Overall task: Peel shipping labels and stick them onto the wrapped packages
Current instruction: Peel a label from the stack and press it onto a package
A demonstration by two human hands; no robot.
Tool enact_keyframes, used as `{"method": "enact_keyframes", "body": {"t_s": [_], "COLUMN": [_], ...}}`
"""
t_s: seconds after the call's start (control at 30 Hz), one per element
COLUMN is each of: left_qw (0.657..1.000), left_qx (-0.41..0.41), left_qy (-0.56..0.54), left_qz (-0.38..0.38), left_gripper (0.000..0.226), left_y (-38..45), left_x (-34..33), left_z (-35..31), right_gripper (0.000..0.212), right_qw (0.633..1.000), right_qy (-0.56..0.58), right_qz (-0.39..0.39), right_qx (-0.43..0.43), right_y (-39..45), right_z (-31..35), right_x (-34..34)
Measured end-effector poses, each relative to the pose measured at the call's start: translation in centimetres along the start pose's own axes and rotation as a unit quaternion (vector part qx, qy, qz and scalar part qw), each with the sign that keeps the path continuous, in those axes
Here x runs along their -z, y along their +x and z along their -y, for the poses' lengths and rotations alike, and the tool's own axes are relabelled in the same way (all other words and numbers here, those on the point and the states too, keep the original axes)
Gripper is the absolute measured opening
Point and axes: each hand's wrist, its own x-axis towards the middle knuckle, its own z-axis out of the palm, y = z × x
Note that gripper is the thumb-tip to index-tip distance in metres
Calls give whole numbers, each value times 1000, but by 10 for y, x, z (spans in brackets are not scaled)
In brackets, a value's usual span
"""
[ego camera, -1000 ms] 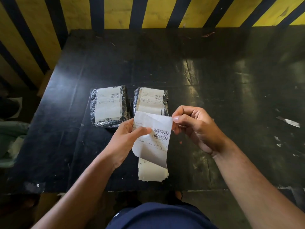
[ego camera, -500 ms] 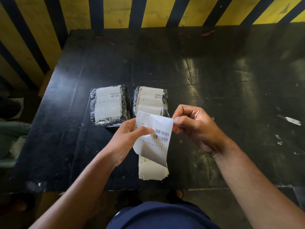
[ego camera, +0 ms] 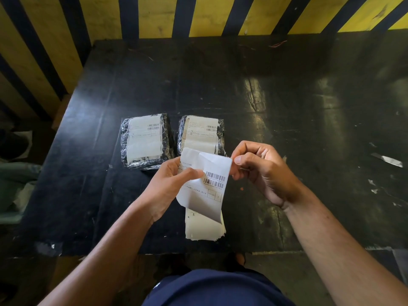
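I hold a white shipping label (ego camera: pixel 202 191) with a barcode above the black table (ego camera: pixel 276 107). My left hand (ego camera: pixel 167 186) pinches its left side, thumb across the front. My right hand (ego camera: pixel 256 168) pinches its top right corner, which is curling away. Below the label lies a stack of labels (ego camera: pixel 204 228) near the table's front edge. Two packages wrapped in black plastic lie side by side behind my hands: the left package (ego camera: pixel 144 140) and the right package (ego camera: pixel 202 134), each with a label on top. The held label covers the right package's near edge.
A yellow and black striped wall (ego camera: pixel 198 16) rises behind the table. Paper scraps (ego camera: pixel 387 160) lie at the table's right side. Grey-green bags (ego camera: pixel 15 186) sit on the floor to the left.
The label's top right corner has curled a little further under my right hand's pinch. Both hands stay at nearly the same place.
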Motion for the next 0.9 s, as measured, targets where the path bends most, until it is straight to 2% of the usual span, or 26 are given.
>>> {"method": "enact_keyframes", "body": {"t_s": [0.57, 0.77, 0.83, 0.9], "left_qw": [1000, 1000, 998, 980], "left_qx": [-2, -3, -36, -95], "left_qy": [8, -8, 32, 126], "left_qz": [3, 8, -26, -122], "left_gripper": [44, 33, 39, 45], "left_y": [2, 5, 6, 6], "left_x": [0, -1, -5, -10], "left_z": [3, 6, 8, 11], "right_gripper": [11, 12, 14, 15], "right_qw": [1000, 998, 996, 994], "right_qy": [-13, 52, 84, 110], "right_qz": [2, 17, 12, -2], "right_qx": [-9, -21, -25, -28], "right_y": [1, 3, 3, 2], "right_z": [0, -4, -5, -6], "right_x": [-1, -3, -7, -9]}}
